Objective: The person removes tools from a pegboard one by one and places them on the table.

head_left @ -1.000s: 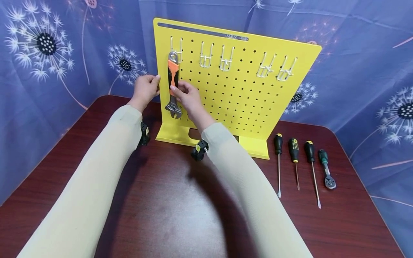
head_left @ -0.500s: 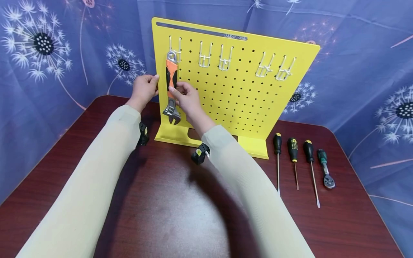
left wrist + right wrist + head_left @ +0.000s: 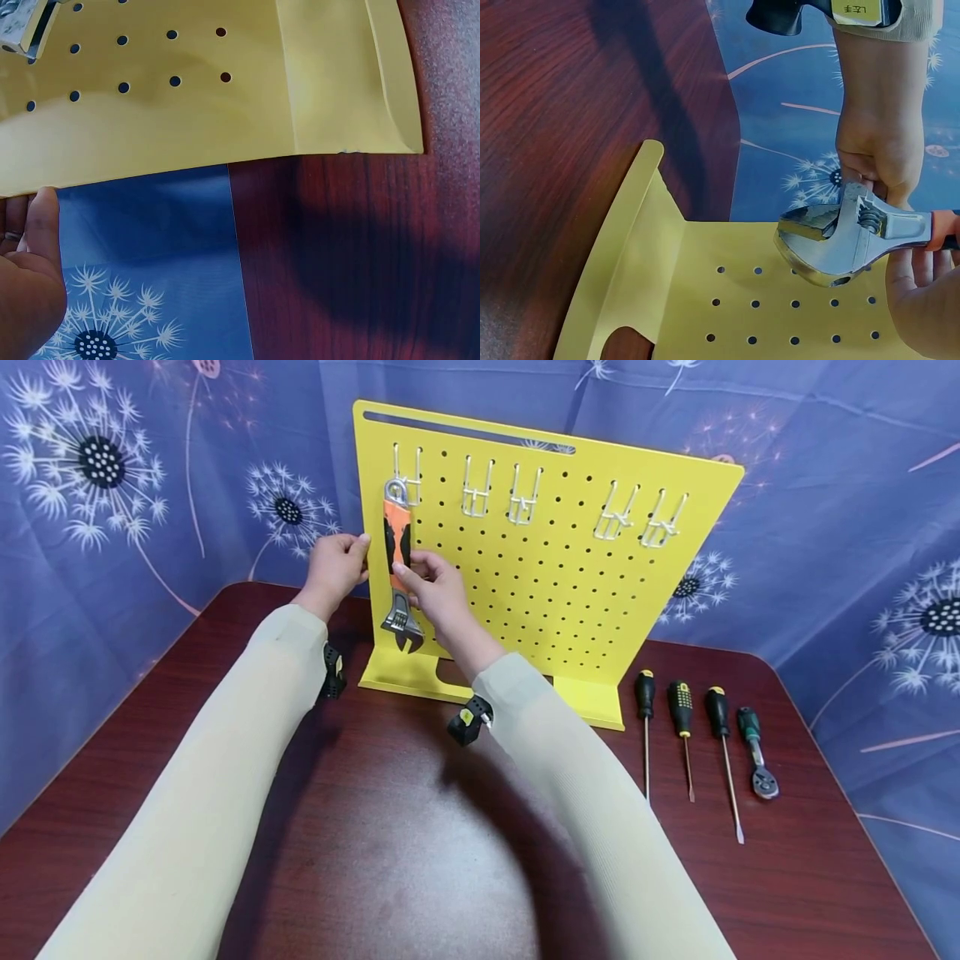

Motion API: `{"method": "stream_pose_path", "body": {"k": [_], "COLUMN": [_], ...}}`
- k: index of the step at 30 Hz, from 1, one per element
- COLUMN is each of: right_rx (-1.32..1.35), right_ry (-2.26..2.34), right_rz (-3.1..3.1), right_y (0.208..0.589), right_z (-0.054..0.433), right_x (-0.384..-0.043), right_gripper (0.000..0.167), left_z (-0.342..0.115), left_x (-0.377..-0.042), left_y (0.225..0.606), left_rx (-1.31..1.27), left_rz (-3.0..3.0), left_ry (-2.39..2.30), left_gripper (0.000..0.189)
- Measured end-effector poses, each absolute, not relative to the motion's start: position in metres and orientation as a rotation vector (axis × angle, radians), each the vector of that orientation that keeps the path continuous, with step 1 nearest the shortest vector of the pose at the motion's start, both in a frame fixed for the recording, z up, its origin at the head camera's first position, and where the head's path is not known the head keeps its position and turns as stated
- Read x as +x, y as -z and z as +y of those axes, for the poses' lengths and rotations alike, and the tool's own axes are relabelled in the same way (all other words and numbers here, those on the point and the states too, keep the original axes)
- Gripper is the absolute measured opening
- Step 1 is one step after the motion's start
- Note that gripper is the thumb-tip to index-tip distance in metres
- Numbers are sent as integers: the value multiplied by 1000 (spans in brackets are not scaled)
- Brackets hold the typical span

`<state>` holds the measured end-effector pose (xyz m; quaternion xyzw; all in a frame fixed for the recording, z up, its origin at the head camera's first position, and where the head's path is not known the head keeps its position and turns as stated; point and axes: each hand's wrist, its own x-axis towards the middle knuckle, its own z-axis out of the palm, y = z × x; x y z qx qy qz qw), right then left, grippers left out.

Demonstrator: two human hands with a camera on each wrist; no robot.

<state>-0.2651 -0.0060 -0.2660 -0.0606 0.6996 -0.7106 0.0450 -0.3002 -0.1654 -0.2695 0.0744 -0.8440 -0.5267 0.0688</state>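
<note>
An adjustable wrench point(image 3: 398, 522) with an orange and black handle hangs upright, jaw end down, in front of the yellow pegboard point(image 3: 517, 577). My right hand point(image 3: 441, 591) holds it by the lower handle, thumb in front. Its ring end overlaps the leftmost wire hook point(image 3: 408, 477) in the head view. The wrench's steel head point(image 3: 840, 251) shows close over the board in the right wrist view. My left hand point(image 3: 333, 570) pinches the board's left edge; its thumb point(image 3: 43, 217) lies against that edge in the left wrist view.
Several more wire hooks point(image 3: 477, 489) line the upper pegboard. Three screwdrivers point(image 3: 682, 710) and a ratchet wrench point(image 3: 757, 756) lie right of the board on the dark red table point(image 3: 390, 827). A blue dandelion-print curtain point(image 3: 225, 460) surrounds the table.
The wrench has turned, so its jaw opening faces down more squarely. Its ring end has shifted slightly left, and its head hangs slightly lower. My left hand stays at the board's edge.
</note>
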Motion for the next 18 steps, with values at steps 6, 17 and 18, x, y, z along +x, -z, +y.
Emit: {"method": "stream_pose_path", "body": {"k": [6,17,18], "right_rx": [-186,-199,-203], "right_ry": [2160,2151,2144], "right_rz": [2146,2147,2152], "right_y": [263,263,263], "right_z": [-6,-1,0], "right_x": [-264,-259,-258], "right_gripper": [34,32,32], "left_z": [-165,-165,-165], "left_x": [-300,-300,-300], "left_y": [268,270,270], "left_rx": [238,226,226], "left_rz": [-2542,-2546,-2548], "left_ry": [1604,1583,1585], "left_gripper": [48,48,48]}}
